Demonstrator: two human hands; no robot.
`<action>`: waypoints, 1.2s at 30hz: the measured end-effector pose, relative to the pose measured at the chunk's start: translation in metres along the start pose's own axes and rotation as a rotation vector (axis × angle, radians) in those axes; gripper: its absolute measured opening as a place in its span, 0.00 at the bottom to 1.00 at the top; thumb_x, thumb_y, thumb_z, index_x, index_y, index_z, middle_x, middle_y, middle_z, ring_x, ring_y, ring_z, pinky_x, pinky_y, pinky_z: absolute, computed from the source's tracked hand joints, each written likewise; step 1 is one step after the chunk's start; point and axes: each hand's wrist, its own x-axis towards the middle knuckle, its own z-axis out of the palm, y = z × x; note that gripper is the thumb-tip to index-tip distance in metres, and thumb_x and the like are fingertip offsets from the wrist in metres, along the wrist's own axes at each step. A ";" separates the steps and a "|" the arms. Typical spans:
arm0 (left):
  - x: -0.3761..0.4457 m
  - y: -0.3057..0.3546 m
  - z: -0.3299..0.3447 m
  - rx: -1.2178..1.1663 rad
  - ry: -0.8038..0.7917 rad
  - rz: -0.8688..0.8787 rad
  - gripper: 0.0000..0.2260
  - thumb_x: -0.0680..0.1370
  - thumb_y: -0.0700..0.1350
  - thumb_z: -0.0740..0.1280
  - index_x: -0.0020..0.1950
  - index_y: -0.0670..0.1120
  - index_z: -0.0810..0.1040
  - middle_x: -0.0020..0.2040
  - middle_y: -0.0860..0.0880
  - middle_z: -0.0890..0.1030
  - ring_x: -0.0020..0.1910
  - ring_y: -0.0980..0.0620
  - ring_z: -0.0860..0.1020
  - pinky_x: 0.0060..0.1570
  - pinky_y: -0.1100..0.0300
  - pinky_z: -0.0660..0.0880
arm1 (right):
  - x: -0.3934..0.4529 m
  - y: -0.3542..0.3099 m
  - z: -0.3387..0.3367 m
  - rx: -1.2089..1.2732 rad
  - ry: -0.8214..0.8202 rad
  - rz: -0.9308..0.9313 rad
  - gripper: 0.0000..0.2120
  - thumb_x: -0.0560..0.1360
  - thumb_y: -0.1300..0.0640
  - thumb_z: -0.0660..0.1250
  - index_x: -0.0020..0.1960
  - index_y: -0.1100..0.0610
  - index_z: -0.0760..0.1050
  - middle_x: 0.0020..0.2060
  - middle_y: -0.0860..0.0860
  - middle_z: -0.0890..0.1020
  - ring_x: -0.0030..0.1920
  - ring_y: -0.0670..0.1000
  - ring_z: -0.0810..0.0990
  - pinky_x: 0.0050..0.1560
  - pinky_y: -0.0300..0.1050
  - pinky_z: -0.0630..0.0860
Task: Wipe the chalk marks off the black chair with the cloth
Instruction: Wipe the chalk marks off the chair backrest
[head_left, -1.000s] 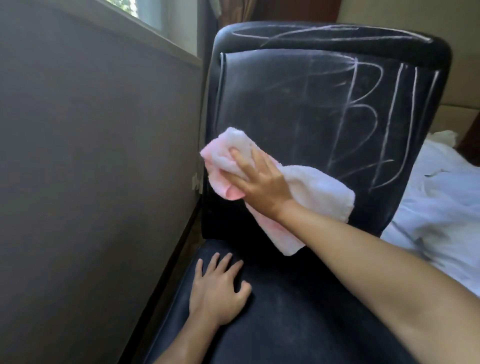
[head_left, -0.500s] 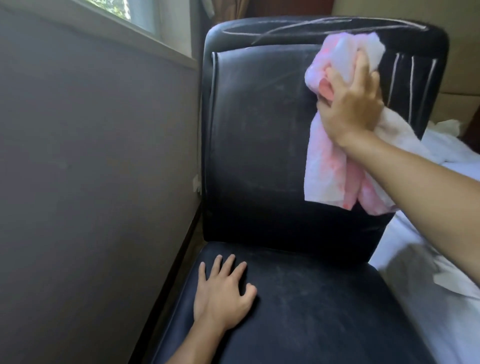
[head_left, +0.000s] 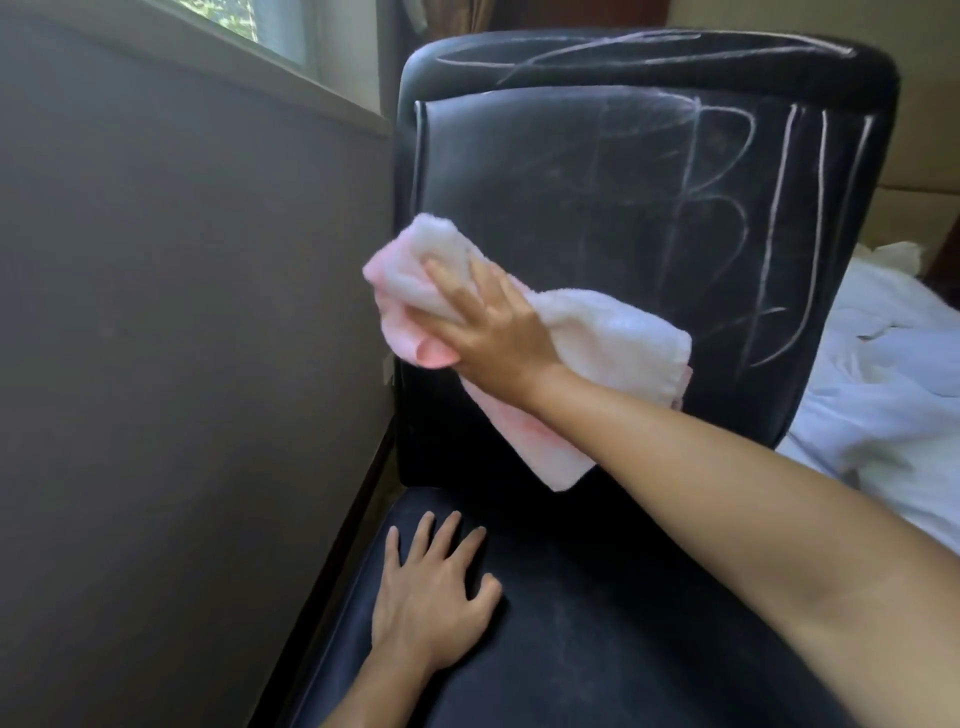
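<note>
The black chair (head_left: 545, 208) faces me, its backrest upright. White chalk marks (head_left: 727, 218) cover the right half of the backrest, and more run along its top edge. The left half looks smeared and faint. My right hand (head_left: 493, 332) holds the pink-and-white cloth (head_left: 613, 332) against the lower left of the backrest, fingers spread over the bunched part. The cloth's loose end hangs below my wrist. My left hand (head_left: 431, 597) rests flat on the chair seat (head_left: 623, 623), fingers spread.
A grey wall (head_left: 182, 364) runs close along the chair's left side, with a window (head_left: 270, 26) above it. White bedding (head_left: 883, 389) lies to the right of the chair, behind my right arm.
My right hand has swept the cloth from the upper right of the backrest down to its lower left. My left hand has stayed on the seat.
</note>
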 end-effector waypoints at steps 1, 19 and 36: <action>0.000 0.000 0.000 -0.001 -0.003 0.001 0.32 0.78 0.66 0.47 0.84 0.63 0.55 0.86 0.57 0.51 0.85 0.51 0.42 0.81 0.42 0.35 | -0.016 0.007 -0.006 -0.020 -0.005 -0.052 0.18 0.80 0.60 0.67 0.68 0.49 0.82 0.70 0.56 0.81 0.62 0.67 0.82 0.61 0.63 0.80; 0.004 0.004 -0.002 -0.006 -0.025 -0.001 0.32 0.80 0.65 0.48 0.84 0.62 0.53 0.86 0.56 0.49 0.85 0.51 0.40 0.81 0.41 0.35 | 0.035 0.164 -0.023 -0.275 -0.026 0.562 0.23 0.76 0.48 0.64 0.71 0.43 0.77 0.78 0.59 0.71 0.67 0.71 0.75 0.68 0.64 0.75; 0.007 -0.001 0.000 -0.019 0.005 -0.011 0.32 0.78 0.67 0.47 0.83 0.64 0.56 0.86 0.59 0.51 0.85 0.54 0.43 0.81 0.45 0.37 | -0.104 0.024 -0.026 -0.070 -0.051 -0.029 0.22 0.78 0.61 0.72 0.70 0.49 0.81 0.72 0.56 0.78 0.65 0.66 0.82 0.64 0.63 0.79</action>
